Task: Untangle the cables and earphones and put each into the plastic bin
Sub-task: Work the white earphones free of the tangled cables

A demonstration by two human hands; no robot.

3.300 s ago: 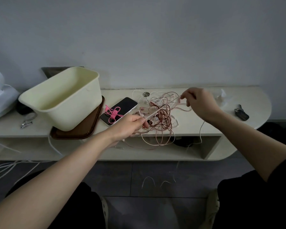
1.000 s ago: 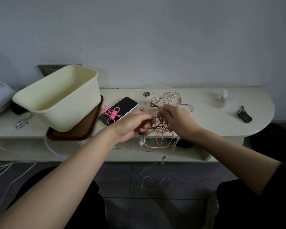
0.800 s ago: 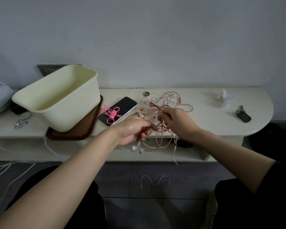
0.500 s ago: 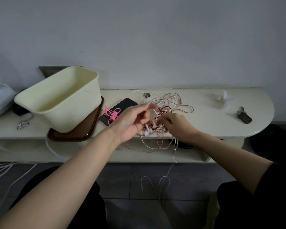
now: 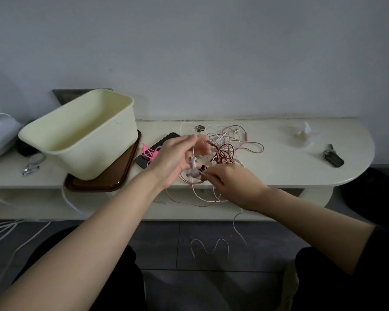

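L fingers (image 5: 201,150) near-straight, blurred. Thumb + forefinger look to pinch the cord of the white earphones (image 5: 193,169), buds dangling below L hand (image 5: 175,158). R fingers (image 5: 208,176) curled, nipping a white strand (image 5: 202,173) just beside the buds; same cord or not, can't tell. R hand (image 5: 231,182) at front edge of shelf (image 5: 279,169). Both hands over near side of cable tangle (image 5: 227,151), mid-shelf. Nothing seen in cream plastic bin (image 5: 94,153), tilted on brown tray (image 5: 103,182) to the L.

Step, as judged: freeing the earphones. To do it well: L high so cord hangs straight, R slips loops off one at a time w/ slack. Hard pulls prob tighten knots.

Orientation: held cord near-vertical, buds at low end pointing down. Tangle spreads L–R along shelf, loops drooping over front edge.
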